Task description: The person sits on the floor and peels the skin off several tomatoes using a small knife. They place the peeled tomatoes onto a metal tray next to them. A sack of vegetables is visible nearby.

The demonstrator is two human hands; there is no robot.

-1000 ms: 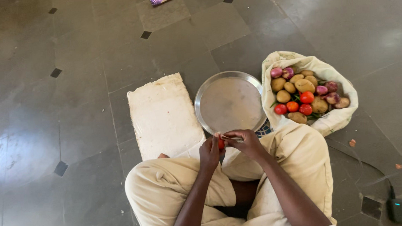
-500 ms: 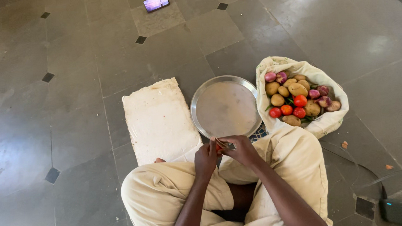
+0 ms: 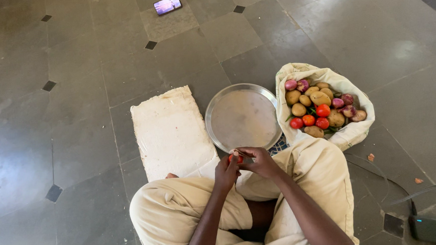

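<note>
Head camera looked down on a person seated cross-legged on a grey tiled floor, where a pale rectangular mat lay at the left, just beside a round steel plate that held nothing. Below the plate's near rim, the left hand was closed around a small red tomato, held above the lap, with only a sliver of it showing between the fingers. The right hand was curled shut just beside it, touching the tomato from the other side and apparently pinching a thin blade, though too little of that showed to be sure. A tomato of this kind looked light, smooth-skinned and soft, likely to slip or bruise under a hard squeeze, so it seemed best cradled around its middle with the fingertips rather than pinched at the ends. Farther right, an open cloth bag rested against the knee, filled with potatoes, more tomatoes and reddish onions; a phone lay well apart at the top of the floor
</note>
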